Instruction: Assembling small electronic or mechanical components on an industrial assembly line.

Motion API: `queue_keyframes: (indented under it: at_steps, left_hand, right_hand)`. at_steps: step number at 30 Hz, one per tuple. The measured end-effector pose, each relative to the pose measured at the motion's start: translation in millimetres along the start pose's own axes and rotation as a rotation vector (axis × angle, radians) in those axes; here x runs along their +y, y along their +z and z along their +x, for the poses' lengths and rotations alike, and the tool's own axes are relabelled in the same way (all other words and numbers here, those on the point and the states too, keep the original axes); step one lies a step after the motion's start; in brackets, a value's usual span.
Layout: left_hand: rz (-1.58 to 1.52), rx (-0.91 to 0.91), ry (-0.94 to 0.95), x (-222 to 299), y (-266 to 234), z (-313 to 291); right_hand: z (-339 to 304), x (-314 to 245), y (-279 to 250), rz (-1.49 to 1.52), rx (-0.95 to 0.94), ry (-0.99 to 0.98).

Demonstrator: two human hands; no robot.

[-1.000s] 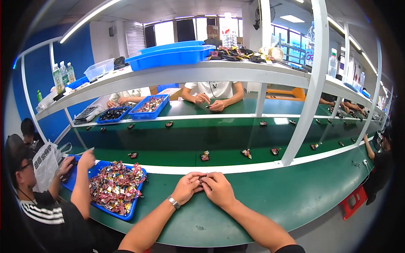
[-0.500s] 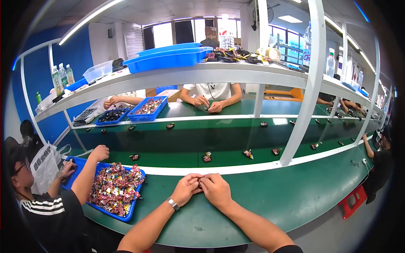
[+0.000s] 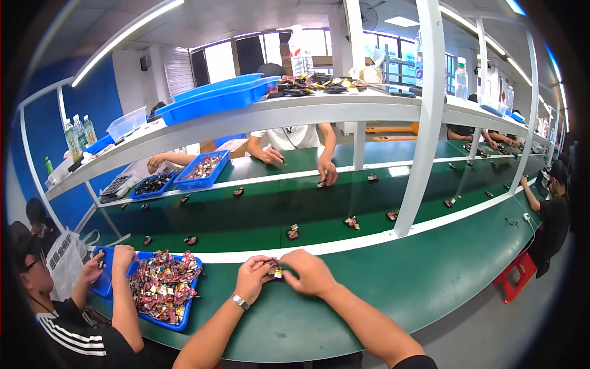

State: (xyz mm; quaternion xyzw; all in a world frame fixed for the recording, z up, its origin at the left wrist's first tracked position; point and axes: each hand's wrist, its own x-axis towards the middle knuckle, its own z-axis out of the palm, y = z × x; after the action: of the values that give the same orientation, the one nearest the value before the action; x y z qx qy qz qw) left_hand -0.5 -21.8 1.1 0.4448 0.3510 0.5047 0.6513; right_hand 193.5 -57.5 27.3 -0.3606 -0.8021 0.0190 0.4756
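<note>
My left hand point(image 3: 251, 280) pinches a small electronic part point(image 3: 275, 270), red with a white and yellow tab, above the near green bench. The fingers are closed on its left side. Just right of the part is my right hand point(image 3: 309, 274), its thumb and curled fingers apart, with nothing seen between them. Whether a fingertip still touches the part is hard to tell. To the left, a blue tray point(image 3: 195, 294) is heaped with similar red, yellow and white parts.
A co-worker's arm point(image 3: 126, 301) reaches beside the tray at left. Similar parts point(image 3: 293, 232) lie spaced along the green conveyor belt point(image 3: 258, 212). A white post point(image 3: 421, 135) rises at right, carrying a shelf point(image 3: 246, 117). Across the belt, another person's hand point(image 3: 327, 174) touches a part.
My right hand has come away from the part, which now shows in my left fingers. Opposite, a person's hand has reached out to the belt. The left co-worker's raised hand has lowered.
</note>
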Motion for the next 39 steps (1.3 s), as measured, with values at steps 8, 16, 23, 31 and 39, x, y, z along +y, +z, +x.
queue_keyframes:
  at_steps: [8, 16, 23, 31, 39]
  left_hand:
    - [0.350, 0.149, 0.059, 14, -30, 83]
    - [1.173, 0.223, 0.182, 15, -67, 147]
    - [1.484, 0.017, 0.737, -11, 53, 132]
    - [1.325, -0.147, 0.544, -23, 74, 119]
    - [1.204, -0.509, 0.534, 1, 55, -18]
  right_hand:
    - [-39, 149, -78, -0.607, 0.315, 0.807]
    - [-26, 180, -78, -0.618, 0.165, 0.911]
    - [-29, 186, -77, -0.567, 0.296, 0.847]
    - [-24, 178, -78, -0.367, 0.373, 0.762]
    - [-23, 151, -66, -0.183, 0.273, 0.547]
